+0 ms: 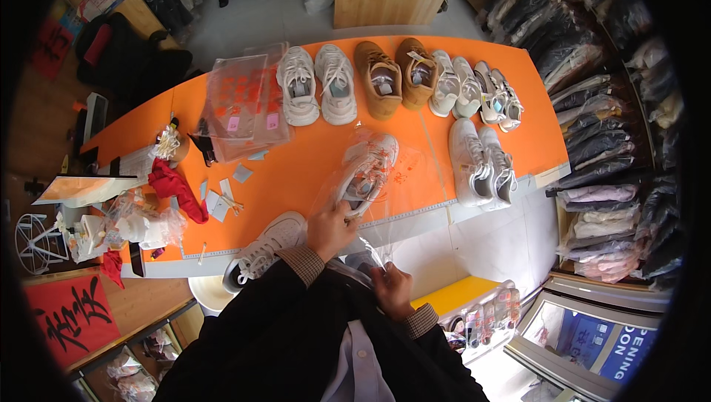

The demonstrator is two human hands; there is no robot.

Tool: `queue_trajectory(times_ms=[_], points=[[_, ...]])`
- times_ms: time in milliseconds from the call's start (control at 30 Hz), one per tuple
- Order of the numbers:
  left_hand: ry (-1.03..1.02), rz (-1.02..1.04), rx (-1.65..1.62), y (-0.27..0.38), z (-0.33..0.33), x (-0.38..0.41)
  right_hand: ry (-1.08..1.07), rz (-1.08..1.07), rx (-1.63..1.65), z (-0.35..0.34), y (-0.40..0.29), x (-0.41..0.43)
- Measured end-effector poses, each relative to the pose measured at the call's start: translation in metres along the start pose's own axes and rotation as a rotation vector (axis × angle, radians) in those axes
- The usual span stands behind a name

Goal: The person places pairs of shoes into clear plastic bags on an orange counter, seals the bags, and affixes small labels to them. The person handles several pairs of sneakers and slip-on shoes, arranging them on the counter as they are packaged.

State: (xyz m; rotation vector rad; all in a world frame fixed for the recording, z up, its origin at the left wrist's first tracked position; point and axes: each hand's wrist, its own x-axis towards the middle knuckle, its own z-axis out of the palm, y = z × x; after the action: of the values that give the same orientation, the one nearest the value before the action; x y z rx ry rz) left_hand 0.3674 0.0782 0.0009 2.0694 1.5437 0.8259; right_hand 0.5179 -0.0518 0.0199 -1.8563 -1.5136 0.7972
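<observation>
A white lace-up sneaker (364, 171) is inside a clear plastic bag (408, 180) printed with red characters, above the front part of the orange table (278, 174). My left hand (332, 230) grips the sneaker at its heel end, toe pointing away from me. Lower and to the right, my right hand (392, 290) pinches the gathered edge of the bag. Another white sneaker (269, 244) rests at the table's front edge, left of my left hand and partly covered by my sleeve.
Pairs of white sneakers (316, 85), brown shoes (380, 77) and smaller shoes line the far edge. More white sneakers (472, 163) stand right. Flat printed bags (241, 102) lie back left. Red cloth (178, 188), paper pieces (216, 205) and a phone (136, 259) are left. Bagged garments (594, 141) fill the right shelves.
</observation>
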Motion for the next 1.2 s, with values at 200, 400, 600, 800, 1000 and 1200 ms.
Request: queue_trajectory(times_ms=[200, 400, 600, 800, 1000, 1200], points=[[-0.161, -0.019, 0.080, -0.022, 0.002, 0.008, -0.166, 0.008, -0.214, 0.011, 0.002, 0.010], [-0.249, 0.037, -0.114, -0.023, -0.090, -0.068, -0.282, 0.000, -0.266, 0.009, -0.010, 0.011], [-0.156, -0.022, 0.334, -0.076, -0.185, -0.157, -0.299, -0.001, -0.280, 0.008, -0.008, 0.006], [-0.206, -0.252, 0.055, -0.122, -0.167, -0.185, -0.311, -0.024, -0.243, 0.014, -0.009, 0.009], [-0.155, -0.158, -0.043, -0.112, -0.203, -0.178, -0.273, -0.002, -0.221, 0.017, -0.011, 0.003], [-0.375, -0.297, -0.265, -0.078, -0.262, -0.137, -0.269, 0.007, -0.153, 0.022, -0.013, -0.001]])
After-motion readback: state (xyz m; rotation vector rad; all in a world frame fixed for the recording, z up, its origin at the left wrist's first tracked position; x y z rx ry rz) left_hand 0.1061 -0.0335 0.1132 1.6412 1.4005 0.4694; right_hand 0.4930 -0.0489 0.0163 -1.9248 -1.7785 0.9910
